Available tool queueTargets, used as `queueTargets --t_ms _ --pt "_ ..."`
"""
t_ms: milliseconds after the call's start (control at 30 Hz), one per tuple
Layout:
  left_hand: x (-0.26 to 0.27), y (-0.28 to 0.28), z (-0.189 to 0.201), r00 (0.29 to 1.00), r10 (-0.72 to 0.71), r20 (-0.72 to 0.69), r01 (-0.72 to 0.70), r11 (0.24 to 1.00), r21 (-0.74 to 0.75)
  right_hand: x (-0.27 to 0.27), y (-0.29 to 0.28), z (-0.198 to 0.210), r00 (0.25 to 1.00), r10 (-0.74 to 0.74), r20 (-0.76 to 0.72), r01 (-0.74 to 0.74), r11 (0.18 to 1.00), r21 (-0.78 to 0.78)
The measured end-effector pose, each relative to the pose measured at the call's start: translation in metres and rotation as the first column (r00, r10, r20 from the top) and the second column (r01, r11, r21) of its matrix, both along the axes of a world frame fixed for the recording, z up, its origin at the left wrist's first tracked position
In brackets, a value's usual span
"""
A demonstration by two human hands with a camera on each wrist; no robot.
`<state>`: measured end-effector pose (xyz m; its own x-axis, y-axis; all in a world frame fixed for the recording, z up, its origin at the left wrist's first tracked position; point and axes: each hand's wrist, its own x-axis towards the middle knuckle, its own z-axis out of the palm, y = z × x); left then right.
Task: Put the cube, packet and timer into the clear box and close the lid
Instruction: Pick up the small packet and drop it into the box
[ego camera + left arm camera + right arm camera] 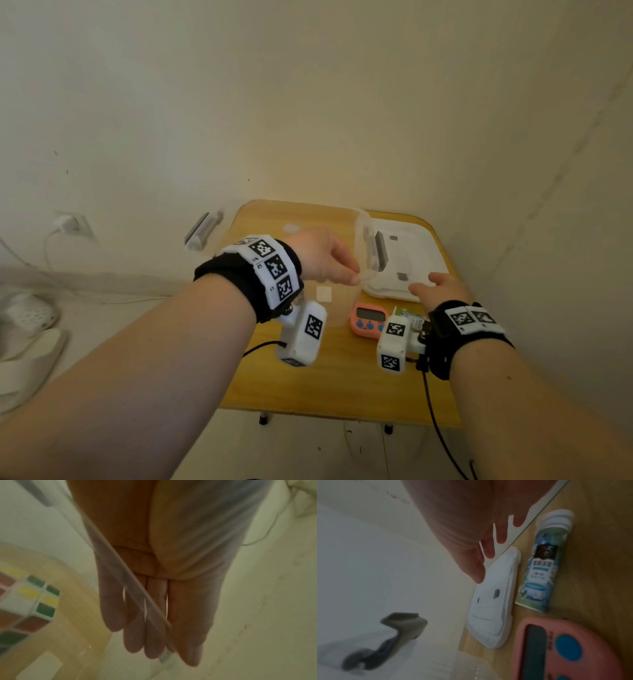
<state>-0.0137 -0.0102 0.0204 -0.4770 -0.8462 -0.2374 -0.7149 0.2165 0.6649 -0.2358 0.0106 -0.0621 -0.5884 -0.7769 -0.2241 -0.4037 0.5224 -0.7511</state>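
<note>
The clear box (253, 212) stands on the wooden table (342, 387). My left hand (354, 275) pinches its right rim between thumb and fingers. Through the blurred wall in the left wrist view, the colourful cube (29, 601) appears to lie on the box's floor; my left wrist hides it in the head view. The white lid (407, 253) lies flat to the right of the box. My right hand (428, 284) hovers over its near edge with fingers spread. A pink timer (368, 318) and a green packet (539, 563) lie in front of the lid.
Grey latches hang on the box's left side (202, 231) and right side (380, 250). The table stands in a corner between two walls. Slippers (30, 315) and a plugged cable (68, 222) are on the floor to the left. Wrist camera cables trail over the table's front.
</note>
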Motion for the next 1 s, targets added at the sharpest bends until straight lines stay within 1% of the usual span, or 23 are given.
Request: queueTargets --t_ms 67,200,300,466,666,833,1000 --pt "-0.001 0.000 -0.001 0.999 0.012 -0.039 -0.011 0.999 0.032 -0.001 -0.002 -0.011 1.000 -0.007 -0.028 0.008 0.999 0.037" --pt "0.001 -0.003 -0.005 0.998 0.007 -0.061 -0.004 0.999 0.049 -0.004 -0.004 -0.032 0.998 0.009 -0.068 -0.002 0.994 0.107" --pt "0.002 -0.006 -0.007 0.997 0.021 -0.073 -0.016 0.998 0.066 -0.006 -0.005 -0.042 0.996 -0.004 -0.094 0.016 0.992 0.123" --pt "0.003 -0.008 -0.010 0.995 0.031 -0.091 -0.024 0.997 0.076 -0.010 -0.004 -0.046 0.987 -0.025 -0.162 0.049 0.988 0.145" --pt "0.002 -0.007 -0.010 0.995 0.038 -0.093 -0.031 0.997 0.071 -0.021 0.003 -0.049 0.981 0.047 -0.186 -0.014 0.984 0.175" --pt "0.002 -0.007 -0.010 0.995 0.039 -0.088 -0.033 0.997 0.074 -0.023 0.016 -0.052 0.959 0.089 -0.267 -0.026 0.972 0.232" --pt "0.002 -0.007 -0.009 0.995 0.039 -0.095 -0.032 0.996 0.079 -0.026 0.021 -0.047 0.970 0.071 -0.231 -0.021 0.977 0.212"
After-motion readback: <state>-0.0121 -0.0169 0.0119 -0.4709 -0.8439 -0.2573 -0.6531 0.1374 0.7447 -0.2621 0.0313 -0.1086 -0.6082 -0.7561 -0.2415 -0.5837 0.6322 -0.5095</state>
